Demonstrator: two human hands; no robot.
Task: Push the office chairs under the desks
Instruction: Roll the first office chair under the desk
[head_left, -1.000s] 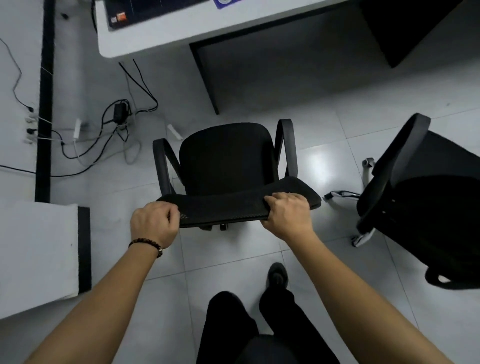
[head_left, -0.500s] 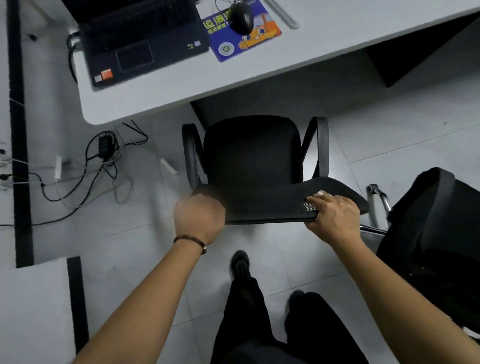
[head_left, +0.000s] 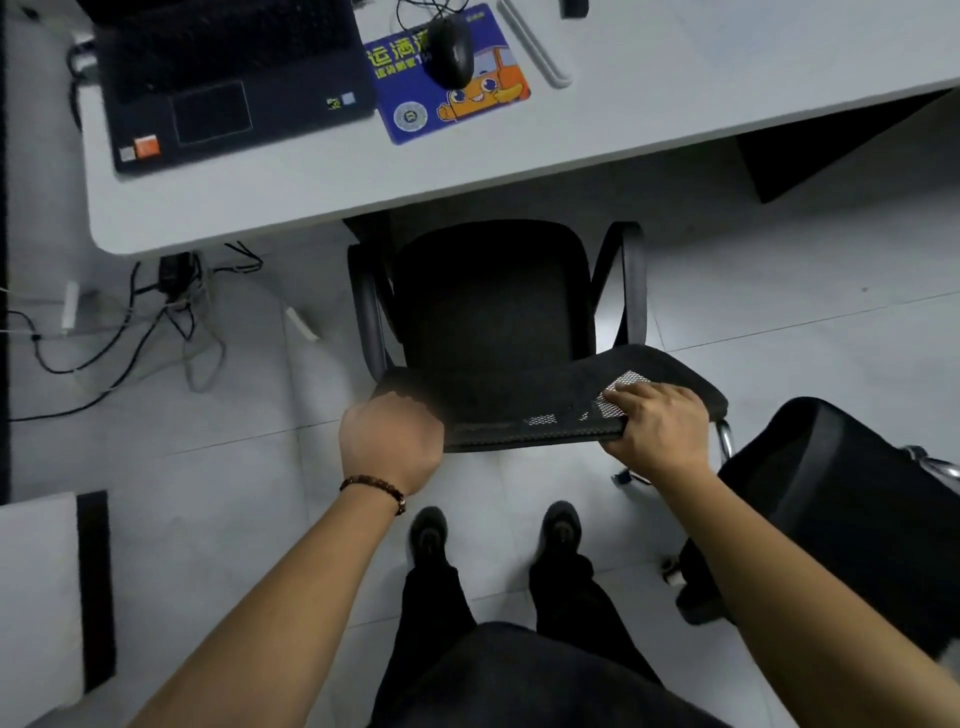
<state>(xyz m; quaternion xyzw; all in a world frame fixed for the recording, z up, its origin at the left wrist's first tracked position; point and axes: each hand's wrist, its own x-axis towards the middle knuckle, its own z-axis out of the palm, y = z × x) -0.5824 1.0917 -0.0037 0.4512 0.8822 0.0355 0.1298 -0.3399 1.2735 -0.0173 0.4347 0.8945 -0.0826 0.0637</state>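
A black office chair (head_left: 493, 306) with mesh back and two armrests stands in front of me, its seat's front edge right at the edge of the white desk (head_left: 467, 182). My left hand (head_left: 389, 441) grips the left end of the backrest's top edge. My right hand (head_left: 657, 428) grips the right end of the same edge, fingers curled over the mesh. A second black office chair (head_left: 831, 499) stands at my right, away from the desk.
On the desk lie a dark laptop (head_left: 228, 78), a blue mouse pad (head_left: 447, 88) and a black mouse (head_left: 449, 49). Cables and a power adapter (head_left: 171, 312) lie on the tiled floor at left. A white desk corner (head_left: 36, 597) sits at lower left. My feet stand behind the chair.
I have stepped forward and pushed the chair toward the desk; its seat now reaches the desk edge. Both hands keep their grip on the backrest.
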